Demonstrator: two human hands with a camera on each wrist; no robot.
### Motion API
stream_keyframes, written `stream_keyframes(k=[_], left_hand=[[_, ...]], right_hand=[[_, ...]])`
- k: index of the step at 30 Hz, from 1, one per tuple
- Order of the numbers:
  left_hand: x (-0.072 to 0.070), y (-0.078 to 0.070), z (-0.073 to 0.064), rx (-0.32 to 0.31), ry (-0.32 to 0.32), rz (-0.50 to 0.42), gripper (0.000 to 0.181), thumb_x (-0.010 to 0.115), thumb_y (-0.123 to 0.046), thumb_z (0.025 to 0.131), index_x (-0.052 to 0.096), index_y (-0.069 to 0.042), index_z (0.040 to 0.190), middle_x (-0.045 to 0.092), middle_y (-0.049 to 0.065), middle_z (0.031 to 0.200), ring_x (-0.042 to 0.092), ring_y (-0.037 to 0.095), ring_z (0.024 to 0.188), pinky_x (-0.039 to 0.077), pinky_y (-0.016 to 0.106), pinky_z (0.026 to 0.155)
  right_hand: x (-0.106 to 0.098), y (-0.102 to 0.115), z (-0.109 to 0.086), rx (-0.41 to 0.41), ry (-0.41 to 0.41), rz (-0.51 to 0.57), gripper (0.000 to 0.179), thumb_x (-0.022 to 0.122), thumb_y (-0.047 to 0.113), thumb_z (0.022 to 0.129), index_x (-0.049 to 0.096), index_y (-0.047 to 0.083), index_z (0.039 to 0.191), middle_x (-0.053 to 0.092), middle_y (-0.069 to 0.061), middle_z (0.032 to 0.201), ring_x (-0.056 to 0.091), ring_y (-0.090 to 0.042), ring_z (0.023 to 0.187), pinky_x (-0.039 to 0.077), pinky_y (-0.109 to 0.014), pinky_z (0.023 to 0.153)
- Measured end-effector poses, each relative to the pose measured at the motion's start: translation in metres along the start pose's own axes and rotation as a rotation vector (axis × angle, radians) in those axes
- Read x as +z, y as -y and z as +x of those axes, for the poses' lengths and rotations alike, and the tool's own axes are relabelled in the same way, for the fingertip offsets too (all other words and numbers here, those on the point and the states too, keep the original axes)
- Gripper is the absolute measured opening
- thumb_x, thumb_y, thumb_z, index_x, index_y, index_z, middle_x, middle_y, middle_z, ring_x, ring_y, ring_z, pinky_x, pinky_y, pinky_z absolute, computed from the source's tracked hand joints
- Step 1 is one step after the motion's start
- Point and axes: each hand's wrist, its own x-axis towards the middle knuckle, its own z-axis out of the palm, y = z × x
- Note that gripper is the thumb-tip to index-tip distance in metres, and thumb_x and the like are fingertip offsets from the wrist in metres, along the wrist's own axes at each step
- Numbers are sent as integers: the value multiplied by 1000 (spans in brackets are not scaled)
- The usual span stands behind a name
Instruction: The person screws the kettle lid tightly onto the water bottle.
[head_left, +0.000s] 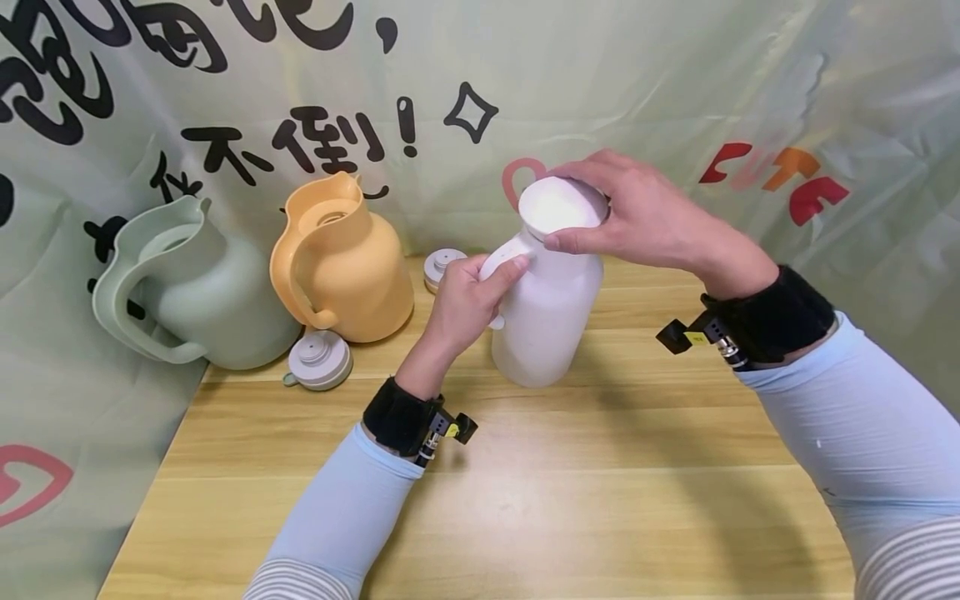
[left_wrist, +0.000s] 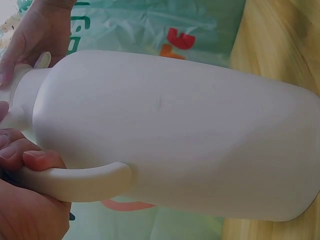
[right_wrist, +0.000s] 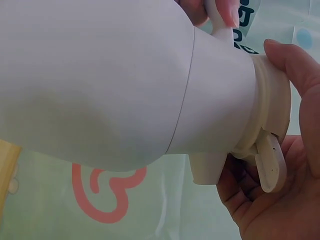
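Observation:
A white thermos jug [head_left: 549,308] leans slightly over the wooden table; whether its base touches the wood I cannot tell. My left hand [head_left: 468,302] grips the jug's handle [left_wrist: 80,184], fingers curled round it. At the top, my right hand [head_left: 637,208] holds the round white lid [head_left: 562,205] by its rim, thumb on the near side. The right wrist view shows the lid sitting on the neck, with a small tab [right_wrist: 271,167] sticking out near the palm. A short spout [right_wrist: 207,167] juts from the neck beside the right fingers.
To the left stand an orange jug [head_left: 367,275] and a grey-green jug [head_left: 240,292], both without lids. One grey stopper [head_left: 320,360] lies before them, another [head_left: 444,265] behind my left hand. A printed cloth [head_left: 600,100] hangs behind the table [head_left: 525,492].

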Motion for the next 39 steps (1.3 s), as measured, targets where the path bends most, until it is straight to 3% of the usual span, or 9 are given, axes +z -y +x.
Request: stream_keyframes(k=[21, 26, 30, 35, 39], left_hand=[[0, 1, 1, 9, -1, 0, 48, 70, -31, 99, 49, -12, 60, 38, -3, 52, 40, 16, 54, 30, 29, 51], [0, 0, 1, 20, -3, 6, 48, 70, -31, 99, 48, -12, 60, 38, -3, 52, 41, 17, 54, 30, 29, 51], [0, -1, 2, 17, -1, -3, 48, 69, -31, 99, 48, -12, 60, 38, -3, 52, 41, 17, 55, 31, 29, 51], [0, 0, 2, 10, -6, -6, 47, 69, -31, 99, 49, -13, 60, 38, -4, 52, 42, 17, 55, 32, 28, 52], [0, 1, 2, 8, -8, -4, 47, 69, -31, 98, 49, -13, 60, 38, -4, 52, 41, 16, 55, 32, 28, 51]], right_hand=[[4, 4, -1, 32, -4, -91, 82, 74, 64, 86, 52, 19, 151, 57, -17, 138, 55, -34, 120, 50, -55, 98], [-7, 6, 0, 7, 58, -44, 86, 75, 58, 88, 44, 16, 156, 53, -16, 145, 52, -34, 128, 47, -55, 103], [-20, 11, 4, -19, 159, -1, 85, 75, 51, 90, 36, 18, 160, 53, -10, 149, 53, -29, 131, 46, -51, 104], [-26, 19, 11, -39, 245, -47, 68, 71, 47, 93, 44, 26, 151, 57, -2, 141, 57, -22, 118, 46, -43, 96], [-25, 21, 15, -25, 239, -92, 71, 70, 50, 93, 45, 19, 152, 57, -5, 143, 58, -25, 120, 47, -44, 99]])
